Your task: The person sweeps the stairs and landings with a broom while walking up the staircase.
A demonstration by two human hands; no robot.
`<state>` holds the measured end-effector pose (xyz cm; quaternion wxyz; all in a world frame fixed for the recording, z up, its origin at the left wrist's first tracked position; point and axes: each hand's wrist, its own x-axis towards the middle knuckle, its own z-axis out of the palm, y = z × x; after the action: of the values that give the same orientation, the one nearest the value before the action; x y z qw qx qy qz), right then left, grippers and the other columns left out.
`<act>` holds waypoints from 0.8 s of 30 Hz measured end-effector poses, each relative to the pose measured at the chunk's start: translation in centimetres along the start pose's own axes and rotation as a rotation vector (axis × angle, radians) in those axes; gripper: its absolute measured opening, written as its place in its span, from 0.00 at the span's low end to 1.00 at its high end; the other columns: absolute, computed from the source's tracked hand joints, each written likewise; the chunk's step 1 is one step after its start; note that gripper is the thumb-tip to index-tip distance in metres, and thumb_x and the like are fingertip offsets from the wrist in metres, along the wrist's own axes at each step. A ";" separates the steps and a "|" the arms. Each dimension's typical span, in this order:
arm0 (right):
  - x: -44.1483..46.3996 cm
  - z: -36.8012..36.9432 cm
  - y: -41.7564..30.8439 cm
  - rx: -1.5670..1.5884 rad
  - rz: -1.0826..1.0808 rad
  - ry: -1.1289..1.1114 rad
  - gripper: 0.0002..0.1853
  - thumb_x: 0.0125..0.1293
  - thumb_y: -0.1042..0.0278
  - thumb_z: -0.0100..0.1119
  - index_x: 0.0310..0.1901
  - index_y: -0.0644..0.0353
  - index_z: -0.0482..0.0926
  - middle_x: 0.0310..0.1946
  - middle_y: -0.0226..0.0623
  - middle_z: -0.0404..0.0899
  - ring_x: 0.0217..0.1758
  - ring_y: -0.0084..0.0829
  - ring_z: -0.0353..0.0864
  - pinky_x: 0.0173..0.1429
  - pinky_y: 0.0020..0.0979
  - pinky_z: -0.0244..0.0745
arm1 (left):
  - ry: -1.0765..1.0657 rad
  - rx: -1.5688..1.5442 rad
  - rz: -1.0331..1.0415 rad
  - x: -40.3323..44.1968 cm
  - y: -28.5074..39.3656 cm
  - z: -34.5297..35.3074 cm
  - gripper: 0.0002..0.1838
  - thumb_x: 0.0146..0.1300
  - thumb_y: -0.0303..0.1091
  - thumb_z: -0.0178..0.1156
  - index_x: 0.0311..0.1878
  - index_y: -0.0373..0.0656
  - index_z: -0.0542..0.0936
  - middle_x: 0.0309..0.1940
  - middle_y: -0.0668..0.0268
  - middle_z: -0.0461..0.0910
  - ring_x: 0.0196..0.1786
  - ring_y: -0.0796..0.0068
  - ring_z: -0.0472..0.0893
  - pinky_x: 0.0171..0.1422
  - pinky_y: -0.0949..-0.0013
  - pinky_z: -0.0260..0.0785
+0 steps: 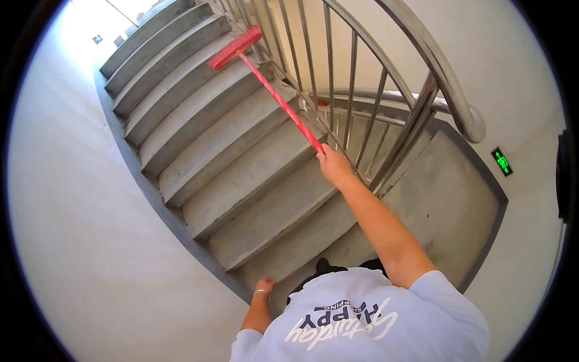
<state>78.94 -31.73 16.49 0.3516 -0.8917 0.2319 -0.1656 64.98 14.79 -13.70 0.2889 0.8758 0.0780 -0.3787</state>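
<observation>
My right hand [333, 164] is wrapped round the end of a red broom's [281, 102] handle, with the arm stretched forward. The handle slants up and to the left from my fist. At its far end the red bristle head [235, 48] is over an upper step, close to the railing posts. My left hand [265, 285] hangs low beside my body, above the lower steps, with a light bracelet on the wrist. Its fingers are curled in, and nothing shows in them.
Curved grey concrete stairs [241, 175] climb to the upper left. A metal railing [422, 42] bends round on the right, next to a landing [446, 193]. A white wall [90, 199] runs along the left. A green exit sign [502, 161] is on the right wall.
</observation>
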 end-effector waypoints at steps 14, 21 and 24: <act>-26.5 -5.2 14.4 0.164 0.421 -0.282 0.15 0.67 0.59 0.49 0.48 0.58 0.75 0.33 0.51 0.78 0.35 0.48 0.78 0.40 0.39 0.71 | -0.229 0.669 0.391 2.3 7.1 -2.7 0.21 0.55 0.48 0.57 0.39 0.38 0.82 0.38 0.52 0.81 0.44 0.56 0.80 0.49 0.60 0.71; -23.7 -4.3 5.1 0.278 0.259 -0.320 0.17 0.66 0.62 0.50 0.55 0.57 0.71 0.33 0.50 0.78 0.37 0.48 0.78 0.42 0.41 0.71 | -0.452 -1.095 0.164 -5.9 38.1 -1.7 0.24 0.65 0.52 0.52 0.51 0.40 0.69 0.37 0.59 0.77 0.35 0.66 0.79 0.39 0.62 0.74; -18.2 -4.8 3.1 0.318 0.120 -0.300 0.20 0.66 0.64 0.50 0.58 0.59 0.67 0.37 0.51 0.78 0.40 0.50 0.78 0.44 0.41 0.71 | -0.356 -1.350 0.428 -3.3 44.6 -3.2 0.20 0.67 0.53 0.48 0.42 0.44 0.69 0.24 0.67 0.73 0.24 0.71 0.73 0.27 0.66 0.69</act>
<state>60.60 -26.72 15.29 0.5277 -0.8243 0.2004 -0.0443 80.49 -19.75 10.30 0.8420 0.4280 0.0736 -0.3200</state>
